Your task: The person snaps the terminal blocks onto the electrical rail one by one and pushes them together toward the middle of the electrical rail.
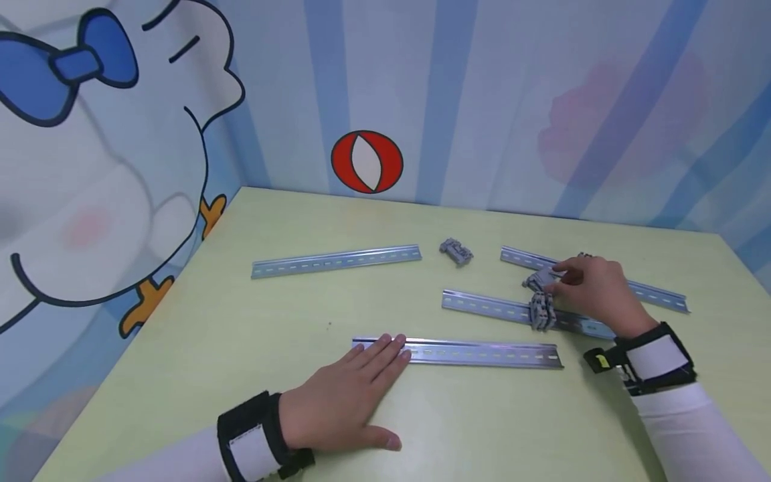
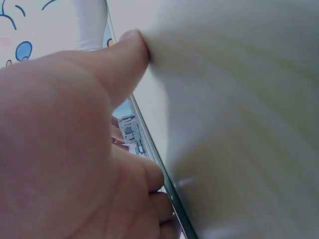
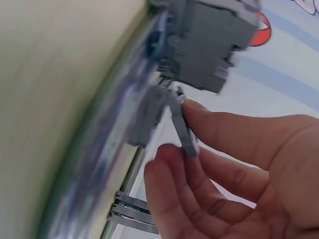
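My left hand (image 1: 346, 398) lies flat with its fingers straight, the fingertips resting on the left end of the front slotted metal DIN rail (image 1: 482, 353). My right hand (image 1: 593, 291) pinches a thin grey terminal block (image 3: 183, 127) between thumb and fingers. It is over the space between the middle right rail (image 1: 484, 306) and the far right rail (image 1: 656, 296). Grey terminal blocks (image 1: 542, 312) stand together on the middle rail, close to my right fingertips. Another grey piece (image 3: 146, 118) shows behind the pinched one in the right wrist view.
A fourth rail (image 1: 336, 261) lies at the back left of the pale yellow table (image 1: 241, 321). Right of it is a small group of grey terminal blocks (image 1: 456, 252). More grey blocks (image 3: 132, 211) are on the far rail, partly behind my right hand. A patterned wall (image 1: 391, 87) borders the table.
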A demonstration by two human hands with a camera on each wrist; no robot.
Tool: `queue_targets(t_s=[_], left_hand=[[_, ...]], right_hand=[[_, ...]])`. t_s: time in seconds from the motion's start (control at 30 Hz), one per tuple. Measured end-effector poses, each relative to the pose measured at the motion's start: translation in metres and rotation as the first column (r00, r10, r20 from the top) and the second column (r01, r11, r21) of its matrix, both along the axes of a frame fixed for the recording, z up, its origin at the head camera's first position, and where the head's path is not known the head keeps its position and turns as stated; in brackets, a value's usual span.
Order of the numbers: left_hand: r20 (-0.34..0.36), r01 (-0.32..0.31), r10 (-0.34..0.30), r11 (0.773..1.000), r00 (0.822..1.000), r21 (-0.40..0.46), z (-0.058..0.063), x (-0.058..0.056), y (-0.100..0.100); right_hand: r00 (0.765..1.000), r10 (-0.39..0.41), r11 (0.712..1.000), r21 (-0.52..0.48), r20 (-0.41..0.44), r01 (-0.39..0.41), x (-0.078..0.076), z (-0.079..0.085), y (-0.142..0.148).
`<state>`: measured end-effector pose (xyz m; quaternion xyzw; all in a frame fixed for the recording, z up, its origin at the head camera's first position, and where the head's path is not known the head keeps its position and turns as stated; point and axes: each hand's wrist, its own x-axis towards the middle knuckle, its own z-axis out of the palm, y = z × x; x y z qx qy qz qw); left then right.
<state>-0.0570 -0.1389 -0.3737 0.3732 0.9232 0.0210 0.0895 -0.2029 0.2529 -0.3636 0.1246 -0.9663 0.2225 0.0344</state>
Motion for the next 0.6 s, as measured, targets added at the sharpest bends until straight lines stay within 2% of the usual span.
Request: queue_targets(t_s=[0.1, 0.23, 0.4, 0.6], left_hand=[[0.005, 0.001, -0.001, 1.000, 1.000, 0.007, 0.001, 0.000, 0.000], [0.013, 0.001, -0.001, 1.000, 1.000, 0.013, 0.002, 0.000, 0.000], [0.021, 0.005, -0.005, 1.000, 1.000, 0.016, 0.001, 0.000, 0.000], [0.038, 0.010, -0.011, 1.000, 0.999, 0.023, 0.000, -0.002, 0.000]], right_hand=[[0.999, 0.031, 1.000, 0.002, 0.017, -0.031, 0.002, 0.007, 0.002], [0.994, 0.075, 0.997, 0.025, 0.080, -0.078, 0.007, 0.021, 0.005], [0.988, 0.081, 0.996, 0.029, 0.133, -0.086, 0.019, 0.039, 0.006], [0.967, 0.116, 0.992, 0.030, 0.229, -0.126, 0.035, 0.060, 0.000]])
